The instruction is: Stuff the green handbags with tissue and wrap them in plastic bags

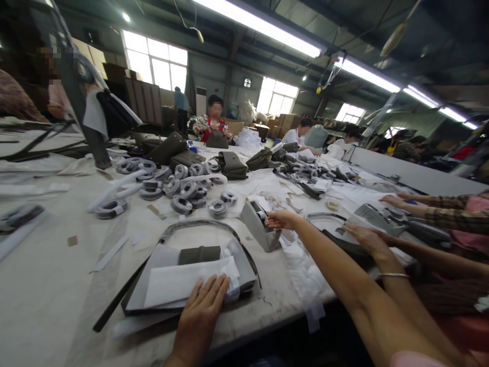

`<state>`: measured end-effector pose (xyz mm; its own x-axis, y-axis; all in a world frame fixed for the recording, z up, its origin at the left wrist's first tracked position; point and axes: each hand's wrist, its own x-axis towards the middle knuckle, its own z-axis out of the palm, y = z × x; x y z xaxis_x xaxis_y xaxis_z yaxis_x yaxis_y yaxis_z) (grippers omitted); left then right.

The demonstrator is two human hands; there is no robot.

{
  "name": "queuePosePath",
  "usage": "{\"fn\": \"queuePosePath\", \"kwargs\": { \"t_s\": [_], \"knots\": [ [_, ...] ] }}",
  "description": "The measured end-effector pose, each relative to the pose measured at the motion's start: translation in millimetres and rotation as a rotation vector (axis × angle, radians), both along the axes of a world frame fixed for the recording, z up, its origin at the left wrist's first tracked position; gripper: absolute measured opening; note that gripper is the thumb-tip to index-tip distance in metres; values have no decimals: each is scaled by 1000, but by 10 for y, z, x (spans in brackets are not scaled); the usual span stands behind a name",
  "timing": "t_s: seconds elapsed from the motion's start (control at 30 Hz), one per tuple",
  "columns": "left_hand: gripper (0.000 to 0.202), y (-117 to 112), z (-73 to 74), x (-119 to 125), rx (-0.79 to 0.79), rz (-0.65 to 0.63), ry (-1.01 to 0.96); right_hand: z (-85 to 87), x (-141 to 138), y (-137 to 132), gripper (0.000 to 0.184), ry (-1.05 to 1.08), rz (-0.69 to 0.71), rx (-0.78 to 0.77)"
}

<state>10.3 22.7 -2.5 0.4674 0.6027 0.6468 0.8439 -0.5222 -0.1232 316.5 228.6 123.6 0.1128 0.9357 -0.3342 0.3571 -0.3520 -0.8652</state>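
Observation:
My left hand lies flat, fingers stretched out, on a sheet of white paper that covers a grey bag at the near table edge. The bag's curved grey handle arches behind it. My right hand reaches across to a grey tape dispenser. Its fingers are drawn together at the dispenser's top, and what they pinch is too small to make out.
A co-worker's hand with a bracelet rests on dark bag parts just right of my arm; more arms in plaid sleeves reach in beyond. Several grey strap rolls, finished bags and paper scraps cover the long white table. People sit at the far end.

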Motion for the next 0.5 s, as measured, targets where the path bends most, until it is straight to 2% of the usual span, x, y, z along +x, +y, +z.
{"fn": "queuePosePath", "kwargs": {
  "t_s": [0.13, 0.23, 0.3, 0.4, 0.5],
  "knots": [
    [51, -1, -18, -10, -23, -2, -5, 141, 70, -145, 34, 56, -14, -46],
    [54, -2, -32, -36, -51, -16, 22, 229, 184, -431, 36, 77, -29, -18],
    [55, -1, -40, -49, -60, -20, 31, 222, 281, -673, 37, 76, -34, -4],
    [54, 3, -43, -53, -35, -11, 53, 61, 422, -994, 38, 64, -72, 43],
    [53, 11, -39, -42, 1, 1, 67, -233, 502, -1167, 39, 44, -119, 98]
  ]
}}
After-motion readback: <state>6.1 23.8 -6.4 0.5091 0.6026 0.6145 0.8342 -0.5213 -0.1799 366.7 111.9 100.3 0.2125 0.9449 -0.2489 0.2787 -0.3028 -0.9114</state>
